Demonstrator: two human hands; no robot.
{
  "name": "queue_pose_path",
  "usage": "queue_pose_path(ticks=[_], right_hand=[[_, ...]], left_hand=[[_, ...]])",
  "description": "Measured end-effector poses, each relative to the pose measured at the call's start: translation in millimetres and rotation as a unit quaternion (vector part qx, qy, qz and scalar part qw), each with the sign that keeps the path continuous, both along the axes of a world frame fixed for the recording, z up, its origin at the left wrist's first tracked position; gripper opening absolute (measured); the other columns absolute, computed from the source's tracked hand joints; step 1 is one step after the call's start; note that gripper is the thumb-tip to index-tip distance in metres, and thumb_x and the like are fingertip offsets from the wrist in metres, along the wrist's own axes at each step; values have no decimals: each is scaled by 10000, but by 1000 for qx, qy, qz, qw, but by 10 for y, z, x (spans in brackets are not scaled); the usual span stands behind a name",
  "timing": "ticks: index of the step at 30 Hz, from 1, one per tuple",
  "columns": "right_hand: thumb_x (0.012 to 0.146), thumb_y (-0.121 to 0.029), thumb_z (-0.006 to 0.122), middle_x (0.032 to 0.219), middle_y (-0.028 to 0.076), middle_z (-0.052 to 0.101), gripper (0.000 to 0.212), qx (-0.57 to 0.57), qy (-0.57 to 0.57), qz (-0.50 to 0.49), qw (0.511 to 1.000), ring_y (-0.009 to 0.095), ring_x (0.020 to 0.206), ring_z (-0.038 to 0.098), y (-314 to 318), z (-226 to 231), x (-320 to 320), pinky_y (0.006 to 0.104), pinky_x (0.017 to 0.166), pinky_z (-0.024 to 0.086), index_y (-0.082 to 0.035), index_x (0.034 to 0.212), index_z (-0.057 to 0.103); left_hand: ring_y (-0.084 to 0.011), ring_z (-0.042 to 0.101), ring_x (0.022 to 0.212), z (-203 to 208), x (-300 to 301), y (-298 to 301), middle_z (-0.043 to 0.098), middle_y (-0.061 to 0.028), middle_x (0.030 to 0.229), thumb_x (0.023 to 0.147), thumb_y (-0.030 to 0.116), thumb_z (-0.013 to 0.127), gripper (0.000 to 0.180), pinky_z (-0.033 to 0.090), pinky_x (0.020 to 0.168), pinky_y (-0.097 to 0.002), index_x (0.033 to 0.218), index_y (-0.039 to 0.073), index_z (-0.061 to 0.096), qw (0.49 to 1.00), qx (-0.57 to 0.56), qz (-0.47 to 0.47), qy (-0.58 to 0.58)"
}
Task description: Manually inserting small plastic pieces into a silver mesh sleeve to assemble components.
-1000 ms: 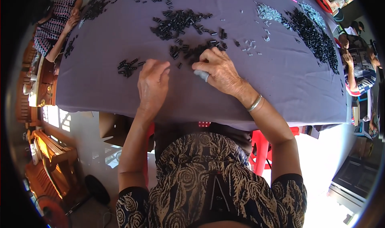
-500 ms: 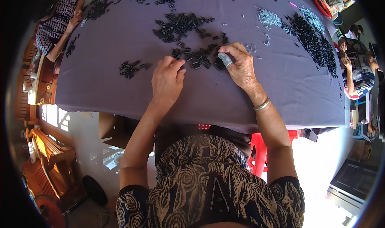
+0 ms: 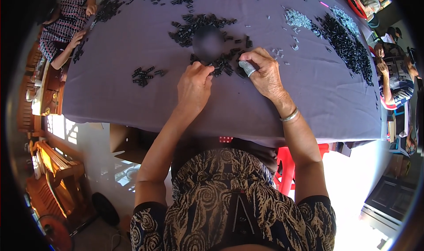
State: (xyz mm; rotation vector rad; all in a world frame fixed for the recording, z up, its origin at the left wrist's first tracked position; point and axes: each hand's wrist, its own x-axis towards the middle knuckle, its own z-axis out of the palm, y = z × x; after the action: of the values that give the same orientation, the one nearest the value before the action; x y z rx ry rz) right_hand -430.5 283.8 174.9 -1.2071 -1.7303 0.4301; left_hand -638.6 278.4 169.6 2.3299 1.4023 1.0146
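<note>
Nearest the body, the left hand [image 3: 193, 86] rests knuckles-up on the purple cloth of the desk [image 3: 132, 105], its fingertips curled down at the near edge of the heap of small black parts [image 3: 221, 65]; whether its grip has closed on a piece I cannot tell, for the fingers hide it; the right hand [image 3: 264, 72] lies just beside it, its grip pinched at the same heap, a grey thimble-like cap [image 3: 248, 67] on one fingertip, a thin silver bangle [image 3: 290, 115] at the wrist — what it pinches, if anything, is too small to make out. To do this well, I judge, the fingers should take one piece at a time from the heap's edge and keep the two hands close, so nothing rolls off the cloth. Farther out lie a small cluster of black parts [image 3: 143, 74] to the left, a long dark pile [image 3: 346, 48] and some pale silvery pieces [image 3: 298, 19] to the right; beyond, other people sit around the desk — a patterned sleeve [image 3: 66, 21] at the far left; wooden furniture [image 3: 53, 162] stands below on a bright floor.
</note>
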Motion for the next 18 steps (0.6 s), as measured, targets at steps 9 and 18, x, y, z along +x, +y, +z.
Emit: queue_pose_path(ticks=[9,18], right_hand=[[687,104,619,824,66,602,242,6,-10,9,1000,245,815,571,-15,19,16,332,707,488,-41,879,639],[665,59,676,817,56,583,232,30,-65,91,993,252,793,547,-53,-9,-86,350,710,474,-51,867,651]], left_hand=[[-262,572,841,-3,86,66,566,-69,871,768,33,640,212,482,728,-367,978,63,651,1000,9,-8,14],[-268,572,835,7,36,63,565,-72,856,767,42,654,235,475,722,-368,999,60,630,1000,4,-12,2]])
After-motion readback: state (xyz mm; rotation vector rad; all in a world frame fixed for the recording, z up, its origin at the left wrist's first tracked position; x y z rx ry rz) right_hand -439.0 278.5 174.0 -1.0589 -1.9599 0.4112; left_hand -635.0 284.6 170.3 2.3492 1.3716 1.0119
